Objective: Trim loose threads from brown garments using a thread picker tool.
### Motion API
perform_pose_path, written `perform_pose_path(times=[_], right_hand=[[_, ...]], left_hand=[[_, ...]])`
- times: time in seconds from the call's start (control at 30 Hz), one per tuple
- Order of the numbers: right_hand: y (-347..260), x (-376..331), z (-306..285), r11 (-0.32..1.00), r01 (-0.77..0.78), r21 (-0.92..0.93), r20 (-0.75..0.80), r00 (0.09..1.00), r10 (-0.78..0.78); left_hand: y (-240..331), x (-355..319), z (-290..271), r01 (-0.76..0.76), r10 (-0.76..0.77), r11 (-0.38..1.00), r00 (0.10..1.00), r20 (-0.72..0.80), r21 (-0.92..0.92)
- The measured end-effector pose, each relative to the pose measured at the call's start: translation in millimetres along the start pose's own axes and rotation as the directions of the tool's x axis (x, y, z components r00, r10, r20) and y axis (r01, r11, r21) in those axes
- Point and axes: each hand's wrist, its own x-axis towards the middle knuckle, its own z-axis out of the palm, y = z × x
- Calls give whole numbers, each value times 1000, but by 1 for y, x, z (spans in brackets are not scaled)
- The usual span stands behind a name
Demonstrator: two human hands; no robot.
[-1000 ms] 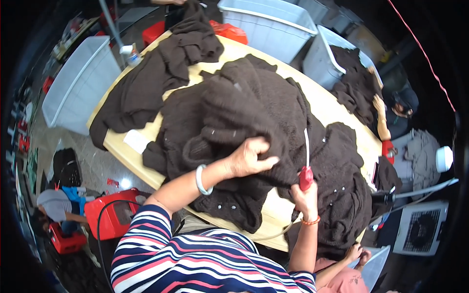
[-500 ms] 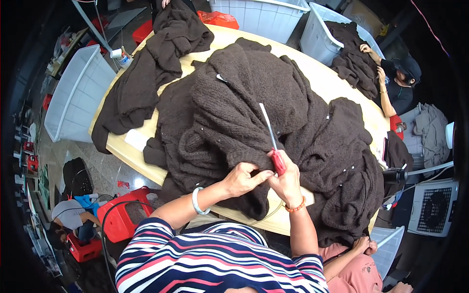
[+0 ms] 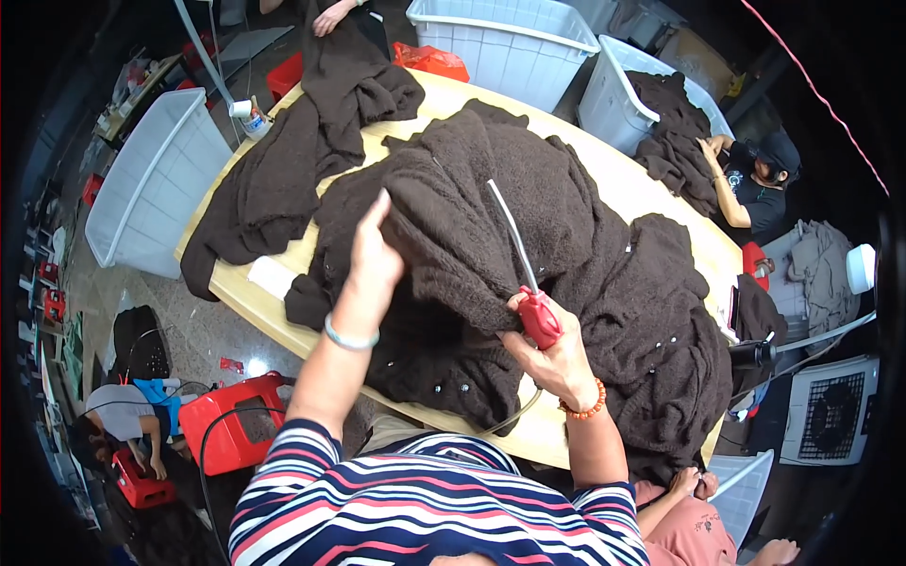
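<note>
Since the earlier frames the left hand [image 3: 370, 257] has risen from the near edge of the pile and now lifts a fold of the garment [image 3: 491, 245], while the right hand [image 3: 557, 354] has swung its tool [image 3: 525, 274] upright over the fabric.

Left hand: fingers closed on a fold of the dark brown fleecy garment, raising it off the heap. A pale bangle sits on the wrist.

Right hand: fingers wrapped tight round the red handle of the tool — a thin metal nozzle rises from it, tilted up and left, its tip above the garment. A hose runs from the handle down toward the table edge. A beaded bracelet is on this wrist.

The garment lies at the middle of the table [image 3: 651, 193], a pale wooden top, heaped with more dark garments to the right. A second dark garment [image 3: 311, 160] trails along the far left side, where another person's hand [image 3: 332, 15] rests on it.

White crates [image 3: 156, 179] stand at the left and at the far side; one at the far right holds dark fabric, beside a seated person [image 3: 755, 184]. A red stool [image 3: 226, 424] stands on the floor, lower left — near another person's knee at the lower right, a fan [image 3: 830, 415].
</note>
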Motion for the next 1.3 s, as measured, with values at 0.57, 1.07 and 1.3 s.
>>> perform_pose_path(times=[0.57, 1.07, 1.3], right_hand=[[87, -39, -28, 879, -400, -260, -271, 904, 331], [16, -85, -32, 739, -321, -592, -10, 920, 392], [7, -71, -37, 744, -228, -629, 75, 934, 349]], left_hand=[[-75, 96, 67, 426, -571, 752, 802, 174, 503], [-112, -16, -6, -247, -277, 463, 872, 404, 851], [-114, -17, -17, -616, -164, 45, 772, 614, 787]])
